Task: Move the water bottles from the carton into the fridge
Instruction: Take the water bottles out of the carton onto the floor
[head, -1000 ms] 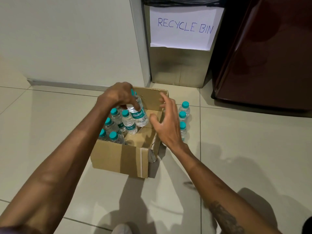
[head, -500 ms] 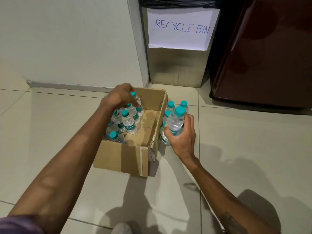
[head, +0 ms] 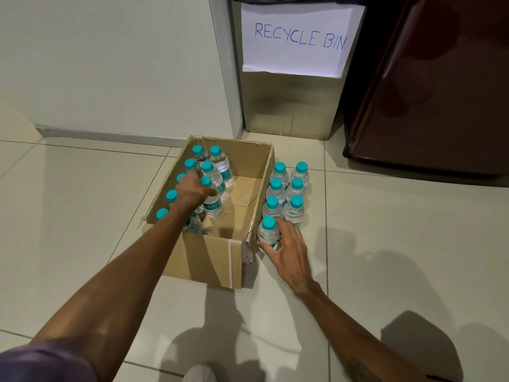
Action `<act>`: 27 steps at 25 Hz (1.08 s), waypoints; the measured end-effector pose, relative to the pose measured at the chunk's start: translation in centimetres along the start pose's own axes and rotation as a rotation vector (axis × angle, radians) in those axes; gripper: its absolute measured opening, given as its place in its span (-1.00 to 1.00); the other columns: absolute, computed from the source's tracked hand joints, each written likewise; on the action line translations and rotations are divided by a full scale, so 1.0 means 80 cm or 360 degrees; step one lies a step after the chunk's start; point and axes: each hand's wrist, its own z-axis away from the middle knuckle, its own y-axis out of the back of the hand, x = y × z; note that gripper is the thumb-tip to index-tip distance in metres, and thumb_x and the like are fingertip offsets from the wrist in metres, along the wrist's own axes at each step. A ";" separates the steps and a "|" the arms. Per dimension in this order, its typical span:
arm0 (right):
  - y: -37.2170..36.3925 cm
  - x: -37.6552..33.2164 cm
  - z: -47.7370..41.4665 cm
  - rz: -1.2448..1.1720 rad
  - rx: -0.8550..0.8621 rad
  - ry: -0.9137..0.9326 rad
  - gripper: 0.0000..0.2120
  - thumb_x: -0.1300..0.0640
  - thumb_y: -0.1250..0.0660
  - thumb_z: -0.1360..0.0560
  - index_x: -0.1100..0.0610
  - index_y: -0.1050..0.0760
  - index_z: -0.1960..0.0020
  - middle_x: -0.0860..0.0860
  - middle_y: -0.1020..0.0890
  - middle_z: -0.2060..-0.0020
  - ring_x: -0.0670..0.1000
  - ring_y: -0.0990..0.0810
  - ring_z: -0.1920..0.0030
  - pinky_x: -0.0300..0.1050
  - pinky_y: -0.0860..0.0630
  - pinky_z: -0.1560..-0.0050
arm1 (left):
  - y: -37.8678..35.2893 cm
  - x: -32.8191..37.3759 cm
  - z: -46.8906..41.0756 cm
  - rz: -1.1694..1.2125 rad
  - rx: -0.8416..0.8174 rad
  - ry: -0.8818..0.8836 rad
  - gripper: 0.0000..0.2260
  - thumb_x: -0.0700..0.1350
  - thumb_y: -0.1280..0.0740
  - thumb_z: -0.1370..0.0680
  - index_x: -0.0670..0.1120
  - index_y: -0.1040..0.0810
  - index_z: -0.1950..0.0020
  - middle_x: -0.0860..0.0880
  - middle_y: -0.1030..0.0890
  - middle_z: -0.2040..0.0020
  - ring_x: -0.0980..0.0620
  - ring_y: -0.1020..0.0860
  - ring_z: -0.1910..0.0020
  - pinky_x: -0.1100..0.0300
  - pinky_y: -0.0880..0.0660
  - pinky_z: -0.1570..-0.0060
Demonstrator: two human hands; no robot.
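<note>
Our left hand (head: 192,190) grips a bottle (head: 214,204) in the carton (head: 203,257), our right hand (head: 289,250) clasps the near floor bottle (head: 267,233)

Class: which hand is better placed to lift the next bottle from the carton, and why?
Left. The left hand grips a carton bottle inside the carton; the right hand holds a floor bottle outside.

**One head view, tilted down**

The wide-angle head camera looks forward and down at the carton (head: 203,257) on the floor (head: 82,202), near it; bin (head: 289,106) and fridge (head: 440,92) stand along the top edge.
</note>
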 end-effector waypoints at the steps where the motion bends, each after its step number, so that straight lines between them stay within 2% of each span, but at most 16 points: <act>1: -0.003 0.001 0.002 0.0045 0.0008 0.0001 -0.34 -0.08 -0.46 -0.45 0.09 -0.31 -0.44 0.05 -0.44 -0.34 0.02 -0.42 -0.36 -0.01 -0.47 -0.33 | -0.001 -0.001 -0.001 0.0032 -0.0027 0.0011 -0.52 -0.17 -0.53 -0.44 -0.14 -0.45 -0.29 -0.12 -0.59 -0.24 -0.12 -0.61 -0.18 -0.07 -0.58 -0.16; 4: -0.006 0.001 0.003 -0.0039 0.0000 -0.0066 -0.29 -0.05 -0.49 -0.43 0.07 -0.26 -0.47 0.05 -0.37 -0.39 0.01 -0.36 -0.41 0.01 -0.44 -0.37 | -0.001 0.000 -0.002 0.0043 -0.0063 0.0050 -0.52 -0.13 -0.55 -0.42 -0.14 -0.46 -0.26 -0.10 -0.60 -0.24 -0.12 -0.61 -0.19 -0.07 -0.56 -0.20; 7: 0.002 0.002 0.009 -0.0212 -0.0031 -0.0059 -0.28 -0.16 -0.43 -0.44 0.01 -0.21 -0.47 -0.01 -0.36 -0.39 -0.03 -0.37 -0.39 0.01 -0.48 -0.32 | -0.008 -0.002 0.005 -0.0063 -0.0054 0.0024 -0.52 -0.13 -0.56 -0.40 -0.15 -0.47 -0.25 -0.12 -0.60 -0.22 -0.11 -0.59 -0.19 -0.02 -0.56 -0.18; 9: 0.010 0.001 0.011 -0.0214 0.0104 0.0052 -0.38 -0.21 -0.34 -0.47 -0.02 -0.22 -0.42 0.01 -0.43 -0.32 -0.01 -0.46 -0.30 0.04 -0.56 -0.20 | -0.014 -0.004 0.011 -0.0137 -0.0012 0.0009 -0.51 -0.15 -0.56 -0.40 -0.16 -0.45 -0.25 -0.14 -0.58 -0.23 -0.12 -0.58 -0.20 0.01 -0.55 -0.17; 12: 0.022 -0.010 -0.010 -0.0242 0.0392 0.0124 -0.53 -0.12 -0.31 -0.52 0.02 -0.27 -0.33 0.02 -0.47 -0.19 0.00 -0.51 -0.18 0.00 -0.61 -0.05 | -0.010 0.000 0.011 -0.0204 -0.0028 -0.0052 -0.52 -0.14 -0.55 -0.41 -0.15 -0.46 -0.25 -0.12 -0.59 -0.22 -0.10 -0.59 -0.17 0.04 -0.55 -0.14; 15: 0.029 -0.040 -0.050 -0.0314 0.0520 0.0151 -0.62 -0.07 -0.28 -0.54 0.02 -0.31 -0.29 0.00 -0.45 -0.13 -0.02 -0.50 -0.13 -0.08 -0.62 0.00 | 0.019 0.020 0.004 -0.0334 -0.0253 -0.0141 -0.53 -0.12 -0.56 -0.39 -0.13 -0.48 -0.22 -0.11 -0.62 -0.16 -0.04 -0.60 0.00 0.10 -0.57 -0.02; 17: 0.029 -0.063 -0.076 -0.0340 0.0471 0.0202 -0.62 -0.01 -0.27 -0.53 0.01 -0.32 -0.31 -0.02 -0.43 -0.15 -0.07 -0.49 -0.09 -0.06 -0.62 0.03 | 0.046 0.044 0.004 -0.0375 -0.0380 -0.0276 -0.49 -0.08 -0.57 -0.38 -0.15 -0.48 -0.26 -0.10 -0.62 -0.14 0.00 -0.60 0.07 0.17 -0.56 0.07; 19: 0.025 -0.082 -0.097 -0.0346 0.0313 0.0241 -0.53 -0.01 -0.28 -0.51 0.00 -0.29 -0.39 -0.05 -0.39 -0.18 -0.13 -0.47 -0.02 -0.09 -0.62 0.05 | 0.070 0.074 0.010 -0.0349 -0.0448 -0.0451 -0.45 -0.04 -0.57 -0.37 -0.13 -0.49 -0.28 -0.07 -0.64 -0.10 0.02 -0.62 0.08 0.20 -0.56 0.13; 21: 0.017 -0.098 -0.114 -0.0353 0.0127 0.0186 -0.37 -0.11 -0.32 -0.49 -0.06 -0.16 -0.49 -0.04 -0.35 -0.28 -0.12 -0.46 -0.15 -0.16 -0.56 -0.12 | 0.087 0.107 0.021 -0.0258 -0.0513 -0.0592 -0.48 0.02 -0.58 -0.35 -0.07 -0.51 -0.23 -0.01 -0.64 -0.03 0.03 -0.63 0.08 0.24 -0.56 0.18; 22: 0.014 -0.103 -0.122 -0.0318 0.0087 0.0135 -0.30 -0.20 -0.32 -0.48 -0.09 -0.10 -0.51 -0.03 -0.34 -0.35 -0.08 -0.43 -0.25 -0.18 -0.45 -0.20 | 0.092 0.122 0.028 -0.0204 -0.0556 -0.0649 -0.50 0.04 -0.57 -0.35 -0.03 -0.51 -0.21 0.02 -0.64 -0.03 0.04 -0.63 0.07 0.27 -0.57 0.19; 23: 0.013 -0.106 -0.127 -0.0292 0.0094 0.0082 -0.27 -0.27 -0.30 -0.46 -0.10 -0.09 -0.52 -0.03 -0.34 -0.38 -0.07 -0.39 -0.31 -0.16 -0.37 -0.26 | 0.096 0.137 0.036 -0.0162 -0.0602 -0.0708 -0.52 0.06 -0.57 -0.35 -0.01 -0.51 -0.19 0.06 -0.63 -0.02 0.07 -0.63 0.07 0.33 -0.56 0.21; 25: 0.020 -0.106 -0.128 -0.0329 0.0231 0.0029 -0.32 -0.32 -0.30 -0.43 -0.11 -0.19 -0.44 -0.07 -0.43 -0.30 -0.14 -0.40 -0.25 -0.15 -0.41 -0.25 | 0.099 0.159 0.048 -0.0124 -0.0714 -0.0823 -0.55 0.08 -0.56 -0.36 0.01 -0.52 -0.17 0.11 -0.65 -0.02 0.13 -0.64 0.04 0.40 -0.56 0.19; 27: 0.036 -0.095 -0.120 -0.0358 0.0438 0.0082 -0.40 -0.31 -0.32 -0.41 -0.11 -0.27 -0.34 -0.13 -0.49 -0.16 -0.16 -0.46 -0.12 -0.23 -0.49 -0.09 | 0.100 0.169 0.053 -0.0015 -0.0980 -0.0838 -0.53 -0.01 -0.57 -0.38 -0.06 -0.55 -0.23 0.08 -0.69 -0.07 0.11 -0.67 -0.01 0.29 -0.61 0.03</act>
